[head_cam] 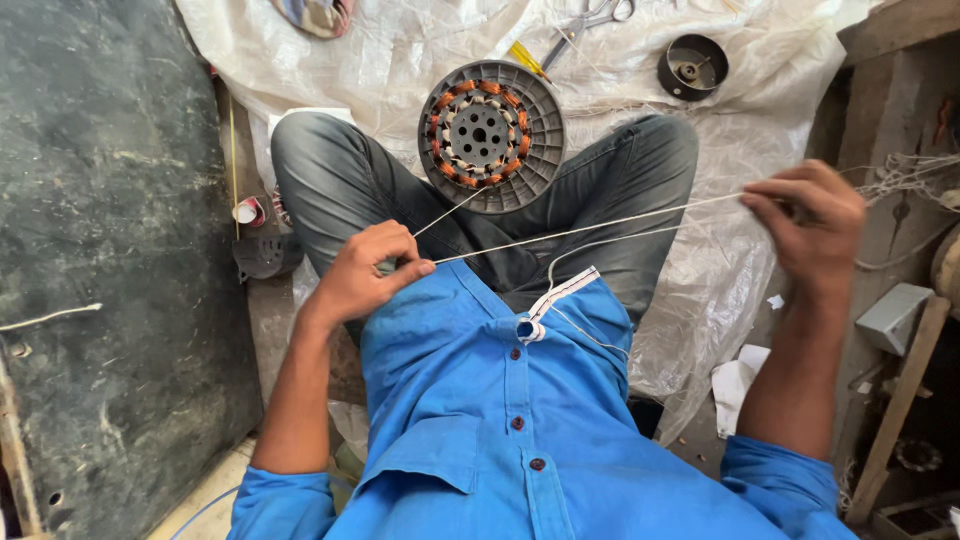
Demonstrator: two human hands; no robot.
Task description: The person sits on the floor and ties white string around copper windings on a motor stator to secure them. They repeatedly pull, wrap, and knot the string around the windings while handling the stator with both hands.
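My left hand and right hand each pinch a thin white string, taut between them across my lap. It runs to the grey round stator with copper coils, resting on my knees just beyond.

Thin white string: stretched taut between the two hands, with a second strand run up to the stator.
Round grey fan stator with copper-orange windings: propped tilted on the crossed legs, face turned toward the camera, dark perforated hub seen at centre.
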